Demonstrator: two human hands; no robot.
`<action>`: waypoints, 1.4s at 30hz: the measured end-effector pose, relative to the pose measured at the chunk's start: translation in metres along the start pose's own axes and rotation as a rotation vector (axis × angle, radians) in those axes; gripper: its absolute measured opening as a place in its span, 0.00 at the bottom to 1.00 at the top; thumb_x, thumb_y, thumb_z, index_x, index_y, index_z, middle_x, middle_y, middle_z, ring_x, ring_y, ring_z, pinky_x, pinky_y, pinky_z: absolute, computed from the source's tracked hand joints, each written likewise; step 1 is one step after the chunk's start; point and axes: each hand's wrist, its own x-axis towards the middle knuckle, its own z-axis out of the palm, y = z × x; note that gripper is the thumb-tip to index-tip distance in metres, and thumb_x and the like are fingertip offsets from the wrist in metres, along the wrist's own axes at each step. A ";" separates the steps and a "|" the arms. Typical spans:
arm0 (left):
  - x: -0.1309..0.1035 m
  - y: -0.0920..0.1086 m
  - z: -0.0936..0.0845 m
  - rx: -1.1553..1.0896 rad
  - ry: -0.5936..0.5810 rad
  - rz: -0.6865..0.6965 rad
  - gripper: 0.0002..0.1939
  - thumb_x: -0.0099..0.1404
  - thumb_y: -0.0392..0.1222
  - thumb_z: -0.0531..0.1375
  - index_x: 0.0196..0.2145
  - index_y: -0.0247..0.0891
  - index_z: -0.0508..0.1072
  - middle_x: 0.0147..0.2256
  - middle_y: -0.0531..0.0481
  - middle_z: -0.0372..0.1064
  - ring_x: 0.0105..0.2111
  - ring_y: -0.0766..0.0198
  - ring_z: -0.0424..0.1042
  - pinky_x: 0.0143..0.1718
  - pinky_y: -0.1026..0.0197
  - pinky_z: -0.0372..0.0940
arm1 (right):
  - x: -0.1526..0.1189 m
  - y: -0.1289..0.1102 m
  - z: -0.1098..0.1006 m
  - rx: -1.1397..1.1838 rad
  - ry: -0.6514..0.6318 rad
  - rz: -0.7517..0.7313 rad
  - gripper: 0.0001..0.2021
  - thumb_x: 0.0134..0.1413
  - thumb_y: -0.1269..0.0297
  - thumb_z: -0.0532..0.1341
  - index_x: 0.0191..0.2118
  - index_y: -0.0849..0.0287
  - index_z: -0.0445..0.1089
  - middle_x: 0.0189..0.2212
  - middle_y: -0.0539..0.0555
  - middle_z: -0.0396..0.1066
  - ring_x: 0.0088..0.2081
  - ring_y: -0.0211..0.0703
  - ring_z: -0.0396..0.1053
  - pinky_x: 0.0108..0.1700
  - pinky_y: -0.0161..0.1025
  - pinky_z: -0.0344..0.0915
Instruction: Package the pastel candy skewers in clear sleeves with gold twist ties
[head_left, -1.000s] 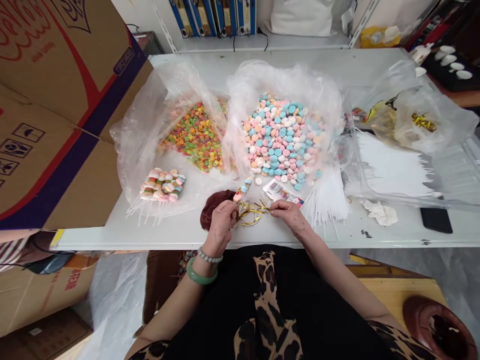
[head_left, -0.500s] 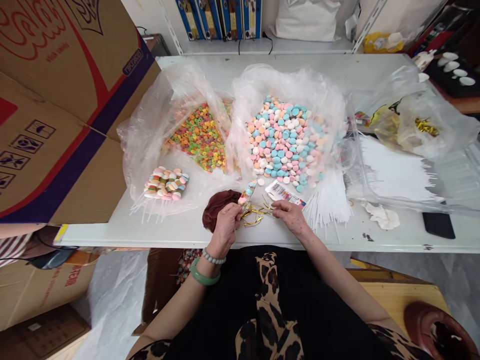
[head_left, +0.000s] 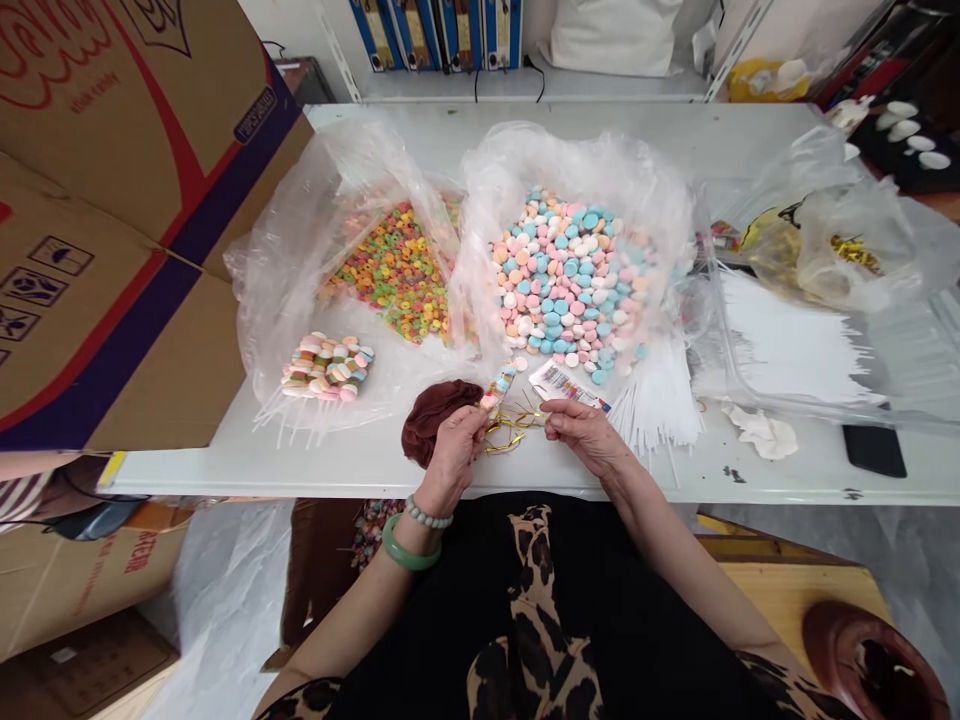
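My left hand (head_left: 457,443) pinches the lower end of a wrapped candy stick (head_left: 500,385), which tilts up and to the right. Over gold twist ties (head_left: 510,430) lying on the table, my right hand (head_left: 576,425) has thumb and forefinger pressed together; whatever is between them is too small to make out. Beside my left hand lies a brown cloth bundle (head_left: 431,418). Behind my right hand is a printed white packet (head_left: 566,385), next to a fan of white sticks (head_left: 658,400). Pastel candies (head_left: 559,280) and colourful rings (head_left: 405,270) fill two clear bags.
Finished candy sticks (head_left: 328,368) are piled at the left by a large cardboard box (head_left: 135,250). On the right are a clear tray of white sticks (head_left: 795,340), a crumpled tissue (head_left: 763,432) and a black phone (head_left: 874,450). A shelf (head_left: 450,88) runs behind.
My right hand has shifted slightly and its fingers have drawn together a little. The candy stick in my left hand has moved slightly. The whole view has shifted a little.
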 end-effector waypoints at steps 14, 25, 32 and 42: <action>-0.002 -0.011 0.027 -0.006 -0.010 0.011 0.18 0.48 0.49 0.68 0.20 0.35 0.64 0.15 0.61 0.49 0.15 0.78 0.43 0.17 0.68 0.35 | -0.004 0.003 0.058 -0.525 0.176 -0.375 0.03 0.45 0.65 0.61 0.26 0.54 0.72 0.24 0.47 0.69 0.29 0.40 0.64 0.37 0.38 0.61; 0.002 -0.016 0.030 -0.063 -0.101 -0.024 0.25 0.43 0.55 0.71 0.21 0.35 0.64 0.15 0.60 0.54 0.14 0.79 0.45 0.17 0.68 0.37 | 0.013 0.020 0.048 -0.595 0.241 -0.274 0.03 0.42 0.65 0.58 0.23 0.55 0.68 0.18 0.45 0.63 0.25 0.38 0.60 0.29 0.35 0.57; 0.001 -0.015 0.029 -0.096 -0.092 0.031 0.25 0.45 0.54 0.71 0.21 0.36 0.61 0.15 0.62 0.51 0.15 0.78 0.44 0.18 0.68 0.36 | 0.013 0.024 0.049 -0.307 0.166 -0.121 0.06 0.38 0.63 0.63 0.23 0.56 0.66 0.17 0.45 0.64 0.22 0.36 0.61 0.28 0.35 0.60; -0.005 0.007 0.013 0.135 -0.700 -0.131 0.22 0.52 0.57 0.66 0.27 0.32 0.71 0.23 0.48 0.69 0.16 0.77 0.47 0.18 0.65 0.34 | -0.009 0.007 0.035 -0.232 -0.229 -0.109 0.24 0.40 0.60 0.71 0.47 0.57 0.72 0.20 0.45 0.67 0.22 0.36 0.63 0.25 0.36 0.59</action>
